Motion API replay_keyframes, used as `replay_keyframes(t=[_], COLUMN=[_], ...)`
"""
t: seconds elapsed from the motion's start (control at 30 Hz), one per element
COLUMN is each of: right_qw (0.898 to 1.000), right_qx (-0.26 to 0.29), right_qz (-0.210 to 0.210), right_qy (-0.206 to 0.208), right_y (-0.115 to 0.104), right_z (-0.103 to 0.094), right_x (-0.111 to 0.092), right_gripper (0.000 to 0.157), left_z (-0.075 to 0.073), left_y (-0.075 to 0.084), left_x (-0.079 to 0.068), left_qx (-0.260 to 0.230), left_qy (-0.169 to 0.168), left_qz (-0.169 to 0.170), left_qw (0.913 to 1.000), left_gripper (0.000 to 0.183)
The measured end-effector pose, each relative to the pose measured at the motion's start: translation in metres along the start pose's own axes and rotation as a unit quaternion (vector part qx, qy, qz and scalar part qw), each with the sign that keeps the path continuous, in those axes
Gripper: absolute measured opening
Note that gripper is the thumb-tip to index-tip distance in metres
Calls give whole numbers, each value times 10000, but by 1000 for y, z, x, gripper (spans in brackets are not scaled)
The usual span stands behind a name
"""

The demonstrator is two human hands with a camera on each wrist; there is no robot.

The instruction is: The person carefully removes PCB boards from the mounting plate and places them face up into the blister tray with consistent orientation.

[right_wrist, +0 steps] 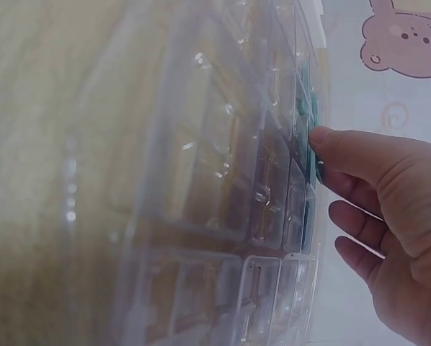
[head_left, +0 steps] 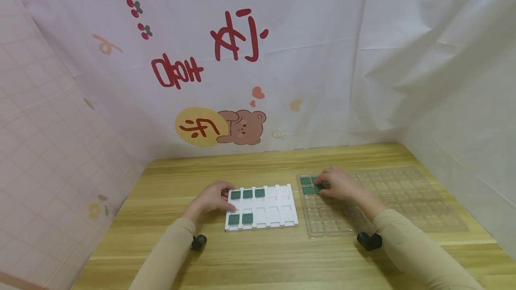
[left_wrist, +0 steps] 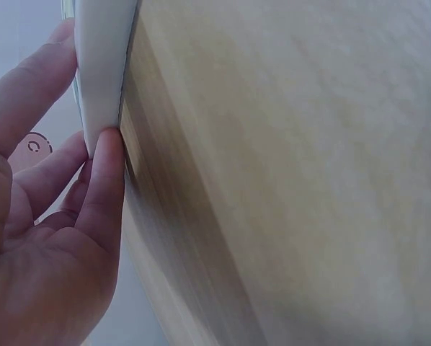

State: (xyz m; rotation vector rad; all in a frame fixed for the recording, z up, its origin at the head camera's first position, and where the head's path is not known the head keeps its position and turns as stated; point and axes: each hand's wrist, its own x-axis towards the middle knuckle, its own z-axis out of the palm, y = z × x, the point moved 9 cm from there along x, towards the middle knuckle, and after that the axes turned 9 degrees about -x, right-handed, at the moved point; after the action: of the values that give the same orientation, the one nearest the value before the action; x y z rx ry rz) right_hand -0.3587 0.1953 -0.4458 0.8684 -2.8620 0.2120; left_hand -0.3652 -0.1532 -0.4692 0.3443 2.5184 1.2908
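Gripping a white tray (head_left: 266,203), left hand (head_left: 212,197); pinching a part-hidden green chip (head_left: 318,188) at a clear tray (head_left: 328,223), right hand (head_left: 337,184); curtain (head_left: 314,66) behind.

A: What's printed on the white cloth (head_left: 314,70)?
B: Red cherries (head_left: 135,13) at upper left, red lettering (head_left: 255,39) at upper middle, a brown bear (head_left: 243,127) touching a yellow disc (head_left: 201,138) left of centre.
A: And below?
B: A wood-grained table (head_left: 258,258), across the bottom.
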Motion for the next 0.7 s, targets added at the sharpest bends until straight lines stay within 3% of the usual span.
replay_keyframes(t=[0.43, 0.7], right_qw=[10000, 9999], right_qx=[22, -33], right_qz=[-35, -28], right_qy=[-8, 163], right_y=[0, -9], right_z=[0, -15], right_x=[0, -2], right_gripper=[19, 19], left_z=[0, 0], left_y=[0, -2], left_x=[-1, 1], left_qx=[-16, 10], left_qy=[25, 28], left_qz=[43, 10], left_qw=[10000, 10000], left_gripper=[72, 71])
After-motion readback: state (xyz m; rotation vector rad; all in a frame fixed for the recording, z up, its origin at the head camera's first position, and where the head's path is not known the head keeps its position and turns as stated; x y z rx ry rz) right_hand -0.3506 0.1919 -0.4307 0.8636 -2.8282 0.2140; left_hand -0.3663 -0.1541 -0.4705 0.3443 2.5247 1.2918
